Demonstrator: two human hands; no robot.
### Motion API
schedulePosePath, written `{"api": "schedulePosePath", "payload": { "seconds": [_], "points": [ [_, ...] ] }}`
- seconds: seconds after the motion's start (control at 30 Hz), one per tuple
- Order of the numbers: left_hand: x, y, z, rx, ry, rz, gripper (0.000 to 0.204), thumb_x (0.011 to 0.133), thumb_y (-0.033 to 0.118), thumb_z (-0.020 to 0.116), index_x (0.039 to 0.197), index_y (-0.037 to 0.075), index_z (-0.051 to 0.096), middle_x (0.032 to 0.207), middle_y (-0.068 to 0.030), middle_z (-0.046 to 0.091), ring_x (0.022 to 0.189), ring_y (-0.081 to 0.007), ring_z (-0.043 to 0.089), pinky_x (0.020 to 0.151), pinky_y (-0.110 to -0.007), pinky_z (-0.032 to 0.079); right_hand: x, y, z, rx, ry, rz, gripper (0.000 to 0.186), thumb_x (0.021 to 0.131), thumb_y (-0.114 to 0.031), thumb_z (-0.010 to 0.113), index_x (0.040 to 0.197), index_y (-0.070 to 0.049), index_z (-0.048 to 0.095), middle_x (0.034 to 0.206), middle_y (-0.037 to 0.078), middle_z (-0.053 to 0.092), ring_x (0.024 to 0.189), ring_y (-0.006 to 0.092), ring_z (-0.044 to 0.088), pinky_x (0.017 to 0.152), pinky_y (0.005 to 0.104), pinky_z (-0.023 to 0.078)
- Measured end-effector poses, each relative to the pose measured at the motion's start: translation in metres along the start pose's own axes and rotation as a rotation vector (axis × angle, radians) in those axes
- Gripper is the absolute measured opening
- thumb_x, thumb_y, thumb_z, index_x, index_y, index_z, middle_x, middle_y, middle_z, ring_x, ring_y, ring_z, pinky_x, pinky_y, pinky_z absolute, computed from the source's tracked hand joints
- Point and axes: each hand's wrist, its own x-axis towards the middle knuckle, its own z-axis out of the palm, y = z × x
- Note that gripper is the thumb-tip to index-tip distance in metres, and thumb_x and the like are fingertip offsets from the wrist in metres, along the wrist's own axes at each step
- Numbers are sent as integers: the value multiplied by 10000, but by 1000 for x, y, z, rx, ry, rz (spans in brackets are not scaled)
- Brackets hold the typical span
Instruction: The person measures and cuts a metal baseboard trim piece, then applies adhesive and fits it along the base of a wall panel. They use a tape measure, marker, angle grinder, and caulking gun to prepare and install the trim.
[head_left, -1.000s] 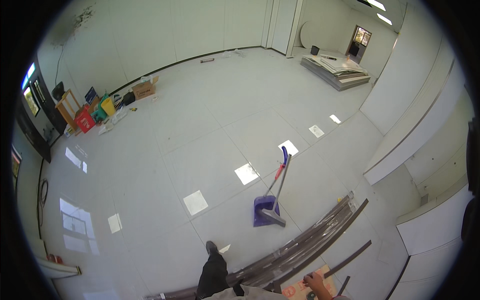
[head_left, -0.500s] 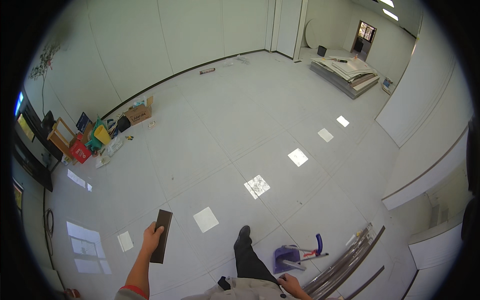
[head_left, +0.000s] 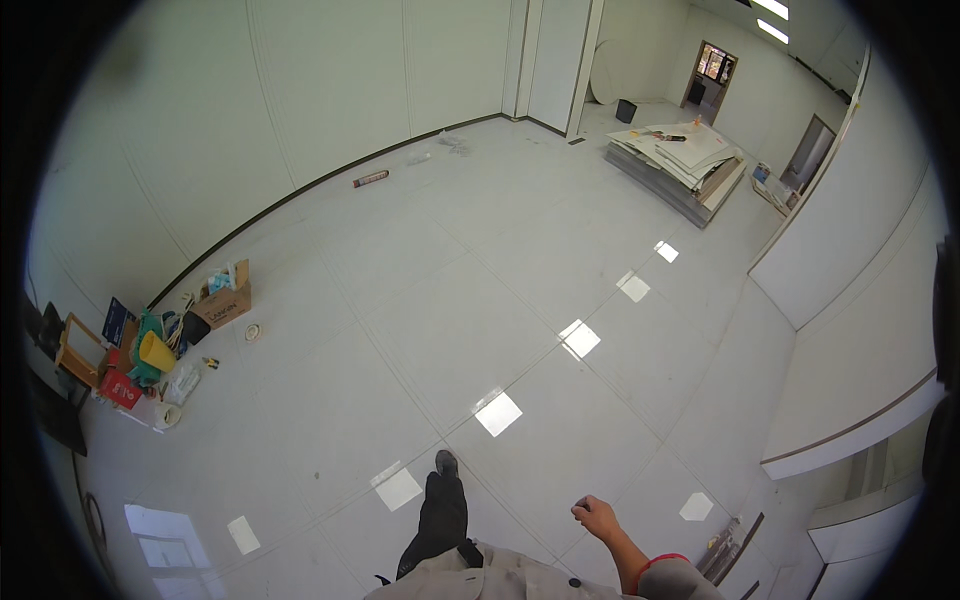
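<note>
My right hand reaches out over the pale tiled floor at the lower middle, its fingers loosely curled inward. Nothing shows in it, and it touches nothing. A red cuff edge shows at the wrist end of the grey sleeve. My left hand is out of the picture. Near my right arm lie dark brown strips with clear wrapping, partly cut off by the lower edge. One leg of mine, in dark trousers with a black shoe, is stepping forward.
At the left wall stand a cardboard box, a yellow container, a red box and a wooden frame. A tape roll lies nearby. A printed tube lies by the far wall. Stacked panels stand at far right.
I have walked forward and the view has shifted. My left hand, with a dark brown flat piece, has left the picture. My right hand has swung forward from my hip. The purple dustpan is out of view.
</note>
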Motion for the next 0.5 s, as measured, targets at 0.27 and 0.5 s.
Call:
{"api": "schedulePosePath", "payload": {
  "seconds": [0.27, 0.5],
  "points": [
    [154, 613, -45, -317, -6, 506, 243, 940, 201, 633, 1021, -25, 669, 857, -88, 665, 771, -187, 583, 703, -404, 499, 162, -81, -75, 531, 37, 411, 279, 904, -212, 680, 1023, 38, 649, 941, 131, 713, 844, 213, 723, 704, 347, 607],
    [178, 1108, -61, -312, 27, 945, 213, 966, 168, 586, 979, -41, 623, 870, -86, 648, 789, -165, 563, 739, -377, 500, 351, -25, -91, 98, -28, 227, 345, 918, -373, 614, 870, -41, 691, 782, 161, 674, 764, 286, 668, 683, 438, 537]
  ]
}}
